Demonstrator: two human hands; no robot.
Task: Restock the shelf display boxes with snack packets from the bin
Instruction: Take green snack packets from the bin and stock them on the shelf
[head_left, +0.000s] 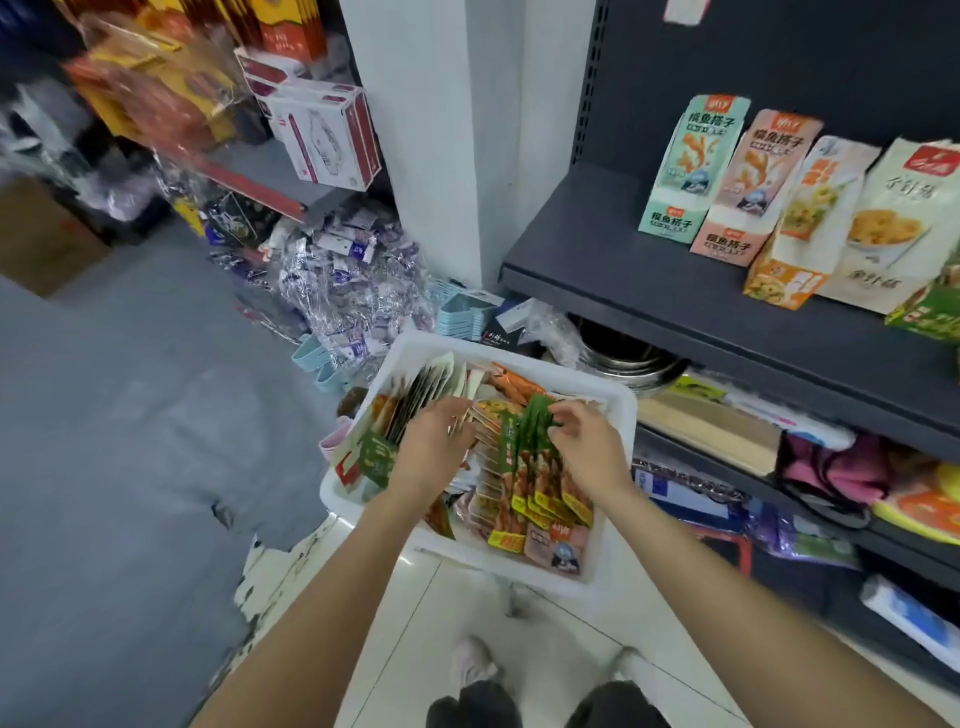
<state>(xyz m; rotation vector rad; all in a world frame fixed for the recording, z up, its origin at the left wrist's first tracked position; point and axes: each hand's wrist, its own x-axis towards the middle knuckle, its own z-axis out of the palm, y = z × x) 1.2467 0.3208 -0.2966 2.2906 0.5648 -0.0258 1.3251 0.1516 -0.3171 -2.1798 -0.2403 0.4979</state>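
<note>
With the green-topped packets (530, 431) in the white bin (618, 415) pinched by the right hand (589, 447) and neighbours parted by the left hand (434, 441), fingers loosely spread, a matching handful should be lifted squarely toward the display boxes (727, 182), far right.

A grey floor (119, 467) is seen on the left, and its edge is chipped where white tiles (426, 629) begin near the camera. A white pillar (431, 130) stands at the far middle. To the right of it, a dark shelf unit (649, 291) with a dark back panel (779, 62) is placed, and lower shelves are seen under it. At the far left, another shelf (260, 166) is loaded with boxes, blurred. A brown carton (41, 239) stands on the floor at the left. Shiny plastic bags (343, 280) are piled at the foot of the pillar. The light is even and soft.
</note>
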